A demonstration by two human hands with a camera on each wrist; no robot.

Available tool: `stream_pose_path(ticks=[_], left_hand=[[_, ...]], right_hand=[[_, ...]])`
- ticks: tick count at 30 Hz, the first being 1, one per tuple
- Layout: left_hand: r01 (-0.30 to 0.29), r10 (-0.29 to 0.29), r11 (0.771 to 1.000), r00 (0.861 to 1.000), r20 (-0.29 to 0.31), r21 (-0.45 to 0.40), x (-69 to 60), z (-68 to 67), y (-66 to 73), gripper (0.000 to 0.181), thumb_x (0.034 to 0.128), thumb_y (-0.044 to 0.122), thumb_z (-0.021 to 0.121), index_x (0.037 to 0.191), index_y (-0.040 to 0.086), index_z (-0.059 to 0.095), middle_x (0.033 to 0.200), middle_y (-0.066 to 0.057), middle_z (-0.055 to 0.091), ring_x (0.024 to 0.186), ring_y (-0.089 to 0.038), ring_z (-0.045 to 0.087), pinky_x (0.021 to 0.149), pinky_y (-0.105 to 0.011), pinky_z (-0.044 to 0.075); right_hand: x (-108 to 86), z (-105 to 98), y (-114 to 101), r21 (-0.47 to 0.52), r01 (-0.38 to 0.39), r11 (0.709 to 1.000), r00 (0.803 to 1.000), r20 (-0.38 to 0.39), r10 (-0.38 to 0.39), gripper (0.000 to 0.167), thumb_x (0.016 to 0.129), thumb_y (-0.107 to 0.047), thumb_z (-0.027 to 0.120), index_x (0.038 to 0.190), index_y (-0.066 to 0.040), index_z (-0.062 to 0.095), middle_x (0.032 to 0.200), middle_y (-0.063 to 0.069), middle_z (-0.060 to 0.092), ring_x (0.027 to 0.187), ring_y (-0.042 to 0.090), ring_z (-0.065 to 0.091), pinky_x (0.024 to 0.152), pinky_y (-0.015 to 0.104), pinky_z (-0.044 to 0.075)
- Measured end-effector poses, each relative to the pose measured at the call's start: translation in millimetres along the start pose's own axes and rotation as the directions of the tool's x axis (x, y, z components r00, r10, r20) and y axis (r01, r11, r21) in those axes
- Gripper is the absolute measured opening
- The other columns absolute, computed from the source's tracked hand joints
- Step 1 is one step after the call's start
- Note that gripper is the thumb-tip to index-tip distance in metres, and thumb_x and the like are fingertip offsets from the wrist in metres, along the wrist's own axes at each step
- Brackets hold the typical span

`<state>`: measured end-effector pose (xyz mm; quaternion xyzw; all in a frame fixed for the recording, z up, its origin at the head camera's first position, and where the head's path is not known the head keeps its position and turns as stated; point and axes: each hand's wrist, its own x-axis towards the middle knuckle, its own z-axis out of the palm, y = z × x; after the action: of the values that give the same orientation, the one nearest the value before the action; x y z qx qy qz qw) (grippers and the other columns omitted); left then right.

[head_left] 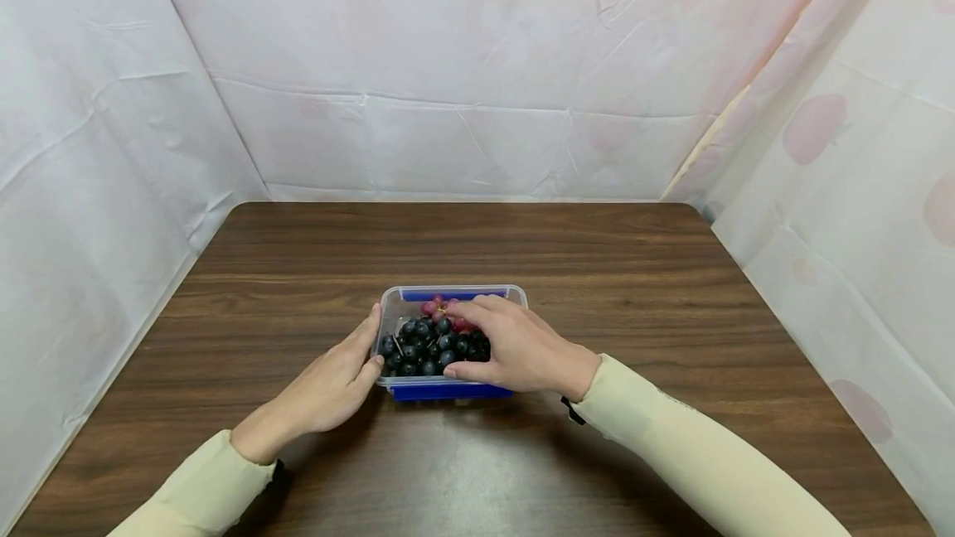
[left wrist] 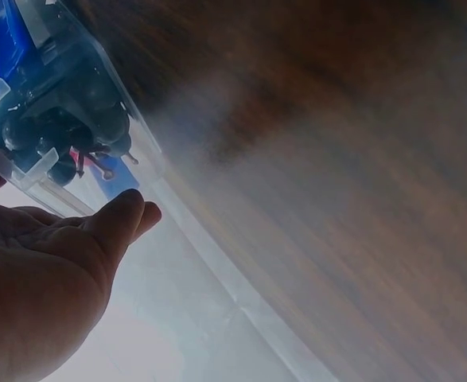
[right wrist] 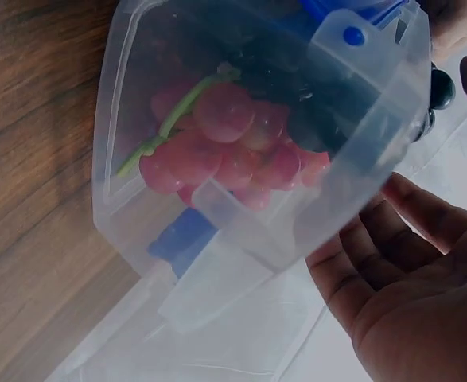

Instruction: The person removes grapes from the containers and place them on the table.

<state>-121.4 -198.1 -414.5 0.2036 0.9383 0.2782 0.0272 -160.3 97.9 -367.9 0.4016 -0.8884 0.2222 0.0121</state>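
Plenty of dark grapes (head_left: 429, 347) and red grapes (head_left: 438, 304) here inside the clear container (head_left: 451, 393), left hand (head_left: 336, 384) straight-fingered against its left wall, right hand (head_left: 518, 345) arching over its contents, grip impossible to tell, and light, steady pressure should prevent bruising.

Pale yellow-green sleeves (head_left: 694, 446), black wrist pieces (head_left: 573, 411)

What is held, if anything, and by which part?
Left hand only touches the container on its left side; whether the right hand grips dark grapes cannot be told.
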Motion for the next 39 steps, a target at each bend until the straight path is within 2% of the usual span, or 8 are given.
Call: stream_pose_path(ticks=[15, 23, 31, 39], left_hand=[[-0.006, 0.006, 1.0, 1.0, -0.005, 0.006, 0.4, 0.2, -1.4, 0.07, 0.1086, 0.023, 0.043, 0.165, 0.004, 0.006, 0.169, -0.014, 0.018, 0.149, -0.032, 0.032, 0.117, -0.053, 0.032], [-0.003, 0.003, 1.0, 1.0, 0.0, 0.002, 0.1, 0.0, -1.8, 0.07, 0.1085, 0.023, 0.043, 0.165, 0.004, 0.006, 0.169, -0.015, 0.017, 0.149, -0.031, 0.031, 0.117, -0.053, 0.032], [-0.012, 0.012, 1.0, 1.0, -0.01, 0.004, -0.2, 0.2, -1.9, 0.07, 0.1081, 0.022, 0.044, 0.165, 0.004, 0.006, 0.169, -0.015, 0.018, 0.149, -0.032, 0.032, 0.117, -0.053, 0.033], [-0.023, 0.024, 1.0, 0.999, -0.022, 0.007, -0.8, 0.2, -0.4, 0.068, 0.1085, 0.022, 0.042, 0.165, 0.004, 0.008, 0.169, -0.015, 0.019, 0.148, -0.033, 0.033, 0.115, -0.055, 0.035]], right_hand=[[7.2, 6.3, -3.4, -0.017, -0.018, 1.0, 0.999, 0.035, 0.018, 0.071, 0.09, -0.058, 0.072, 0.147, -0.018, 0.056, 0.14, 0.003, 0.061, 0.129, 0.022, 0.057, 0.104, 0.047, 0.05], [10.9, 9.8, -6.0, -0.044, -0.018, 0.999, 0.999, 0.05, 0.02, 0.07, 0.089, -0.052, 0.074, 0.145, -0.016, 0.055, 0.138, 0.005, 0.063, 0.127, 0.02, 0.058, 0.103, 0.043, 0.051], [15.8, 11.6, -8.8, -0.039, -0.029, 0.999, 0.994, 0.102, 0.033, 0.074, 0.092, -0.048, 0.072, 0.153, -0.014, 0.049, 0.15, 0.008, 0.055, 0.135, 0.021, 0.054, 0.108, 0.04, 0.047], [18.7, 15.0, -14.0, -0.071, -0.034, 0.997, 0.993, 0.111, 0.042, 0.069, 0.092, -0.038, 0.07, 0.152, -0.012, 0.048, 0.14, 0.009, 0.063, 0.121, 0.019, 0.064, 0.097, 0.04, 0.054]])
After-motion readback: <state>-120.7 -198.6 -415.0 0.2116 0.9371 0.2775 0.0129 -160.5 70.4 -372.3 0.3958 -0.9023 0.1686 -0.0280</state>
